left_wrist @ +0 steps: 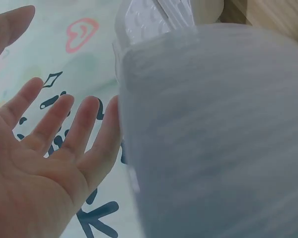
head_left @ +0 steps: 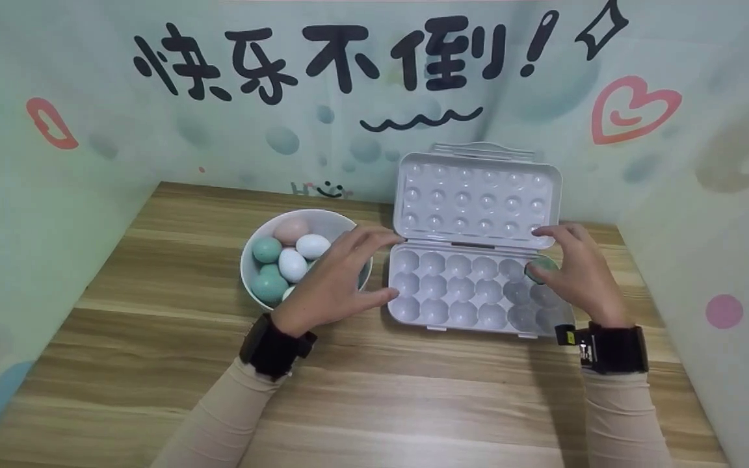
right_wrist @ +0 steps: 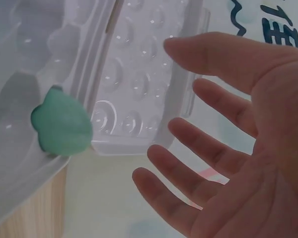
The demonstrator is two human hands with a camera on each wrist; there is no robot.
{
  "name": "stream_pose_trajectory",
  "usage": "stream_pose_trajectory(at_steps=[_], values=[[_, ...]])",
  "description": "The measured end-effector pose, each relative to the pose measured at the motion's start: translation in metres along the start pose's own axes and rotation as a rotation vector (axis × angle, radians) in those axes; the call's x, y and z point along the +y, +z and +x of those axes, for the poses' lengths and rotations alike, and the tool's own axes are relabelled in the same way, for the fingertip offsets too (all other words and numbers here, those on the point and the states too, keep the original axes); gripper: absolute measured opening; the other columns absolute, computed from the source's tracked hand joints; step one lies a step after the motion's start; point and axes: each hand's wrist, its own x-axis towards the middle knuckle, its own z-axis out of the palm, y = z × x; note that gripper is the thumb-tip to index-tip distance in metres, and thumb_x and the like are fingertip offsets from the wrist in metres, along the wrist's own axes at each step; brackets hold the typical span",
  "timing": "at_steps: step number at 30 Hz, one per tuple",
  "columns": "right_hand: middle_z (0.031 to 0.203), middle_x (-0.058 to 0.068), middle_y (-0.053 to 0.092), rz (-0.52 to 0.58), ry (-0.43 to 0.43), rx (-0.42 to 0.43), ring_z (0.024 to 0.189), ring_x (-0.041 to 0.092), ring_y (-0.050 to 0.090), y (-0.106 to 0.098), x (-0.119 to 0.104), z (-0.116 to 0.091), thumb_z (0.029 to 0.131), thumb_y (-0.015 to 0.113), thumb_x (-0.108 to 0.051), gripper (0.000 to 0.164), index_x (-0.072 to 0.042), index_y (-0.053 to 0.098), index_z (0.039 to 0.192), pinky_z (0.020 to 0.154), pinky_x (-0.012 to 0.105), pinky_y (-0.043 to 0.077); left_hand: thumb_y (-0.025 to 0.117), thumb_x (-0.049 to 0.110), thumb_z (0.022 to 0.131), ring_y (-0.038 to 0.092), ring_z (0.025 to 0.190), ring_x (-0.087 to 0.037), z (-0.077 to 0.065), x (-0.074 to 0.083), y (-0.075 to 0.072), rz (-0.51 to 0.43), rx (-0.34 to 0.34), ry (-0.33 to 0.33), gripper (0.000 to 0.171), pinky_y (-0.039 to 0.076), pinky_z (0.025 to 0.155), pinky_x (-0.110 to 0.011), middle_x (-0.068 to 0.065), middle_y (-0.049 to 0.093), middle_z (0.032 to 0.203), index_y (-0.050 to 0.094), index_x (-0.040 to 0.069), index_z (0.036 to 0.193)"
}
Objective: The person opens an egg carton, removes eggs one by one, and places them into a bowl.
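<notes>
An opened plastic egg box (head_left: 443, 312) lies on the table, its dimpled lid (head_left: 478, 195) leaning back. One green egg (head_left: 539, 268) sits in the far right cup of the base; the right wrist view shows this green egg (right_wrist: 64, 124) apart from the fingers. My right hand (head_left: 584, 273) hovers beside that corner, fingers spread and holding nothing. Between the bowl and the box, my left hand (head_left: 339, 279) extends with loosely straight fingers and grips nothing. A white bowl (head_left: 246, 276) of white, green and pink eggs is partly hidden behind it.
Wood-grain table (head_left: 153, 312) runs under everything. A printed cloth backdrop (head_left: 251, 149) rises behind the table and at both sides. The bowl's pale outer wall (left_wrist: 213, 129) fills much of the left wrist view.
</notes>
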Motion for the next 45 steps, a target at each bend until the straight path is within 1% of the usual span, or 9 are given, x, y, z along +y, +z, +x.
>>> stream_pose_trajectory(at_steps=[4,8,15,19,22,30,34,37,45], values=[[0.139,0.030,0.052,-0.021,0.036,-0.072,0.131,0.051,0.049,0.003,0.008,0.000,0.085,0.083,-0.006,0.058,-0.001,0.061,0.139,0.112,0.070,0.038,0.086,0.031,0.089,0.048,0.140,-0.021,-0.001,0.001,0.002,-0.001,0.007,-0.007,0.069,0.039,0.119,-0.036,-0.001,0.053,0.149,0.055,0.019,0.150],[0.135,0.032,0.052,-0.032,0.059,-0.138,0.127,0.053,0.051,0.006,0.016,0.001,0.085,0.082,-0.004,0.056,0.000,0.061,0.137,0.108,0.071,0.040,0.087,0.030,0.088,0.048,0.140,-0.022,0.000,0.002,0.005,-0.008,0.007,-0.023,0.071,0.040,0.119,-0.039,-0.001,0.053,0.150,0.055,0.020,0.150],[0.134,0.035,0.052,-0.032,0.087,-0.213,0.119,0.053,0.056,0.012,0.025,0.001,0.083,0.079,0.000,0.051,0.006,0.064,0.132,0.101,0.069,0.050,0.088,0.027,0.087,0.050,0.139,-0.023,0.001,0.003,0.010,-0.007,0.013,-0.001,0.070,0.040,0.119,-0.039,-0.003,0.055,0.148,0.055,0.017,0.149],[0.129,0.035,0.054,-0.042,0.082,-0.212,0.115,0.053,0.058,0.014,0.027,0.001,0.079,0.079,0.003,0.051,0.008,0.066,0.128,0.099,0.069,0.051,0.087,0.026,0.088,0.049,0.139,-0.022,0.001,0.003,0.010,-0.014,0.005,-0.004,0.069,0.040,0.119,-0.038,-0.003,0.054,0.148,0.055,0.017,0.149],[0.128,0.035,0.055,-0.043,0.081,-0.208,0.115,0.054,0.058,0.015,0.027,0.001,0.077,0.080,0.004,0.051,0.008,0.067,0.126,0.100,0.069,0.050,0.086,0.026,0.089,0.049,0.140,-0.022,0.002,0.003,0.010,-0.016,-0.003,-0.003,0.068,0.039,0.119,-0.038,-0.002,0.054,0.149,0.054,0.018,0.149],[0.130,0.035,0.055,-0.045,0.107,-0.230,0.120,0.055,0.055,0.014,0.027,0.001,0.076,0.080,0.005,0.049,0.007,0.070,0.124,0.103,0.069,0.047,0.086,0.026,0.089,0.050,0.139,-0.021,0.003,0.003,0.011,-0.010,-0.002,0.005,0.068,0.040,0.119,-0.038,-0.002,0.054,0.148,0.055,0.018,0.148],[0.124,0.034,0.060,-0.066,0.088,-0.221,0.114,0.053,0.057,0.014,0.028,-0.001,0.074,0.078,0.007,0.045,0.006,0.072,0.119,0.100,0.068,0.047,0.086,0.027,0.089,0.049,0.139,-0.021,0.004,0.003,0.011,-0.006,-0.004,0.022,0.067,0.038,0.119,-0.037,-0.002,0.054,0.148,0.055,0.018,0.148],[0.119,0.032,0.062,-0.084,0.082,-0.232,0.108,0.049,0.058,0.014,0.026,0.001,0.072,0.075,0.009,0.044,0.006,0.073,0.116,0.097,0.065,0.048,0.086,0.026,0.089,0.049,0.139,-0.022,0.003,0.003,0.011,-0.002,0.001,0.024,0.067,0.038,0.120,-0.037,-0.002,0.054,0.147,0.055,0.018,0.148],[0.111,0.027,0.067,-0.136,0.071,-0.287,0.105,0.045,0.062,0.015,0.020,0.012,0.069,0.073,0.012,0.043,0.003,0.074,0.110,0.094,0.061,0.051,0.086,0.026,0.089,0.049,0.140,-0.022,-0.002,0.002,0.013,-0.009,-0.003,0.003,0.067,0.039,0.119,-0.038,-0.002,0.054,0.148,0.055,0.018,0.148]])
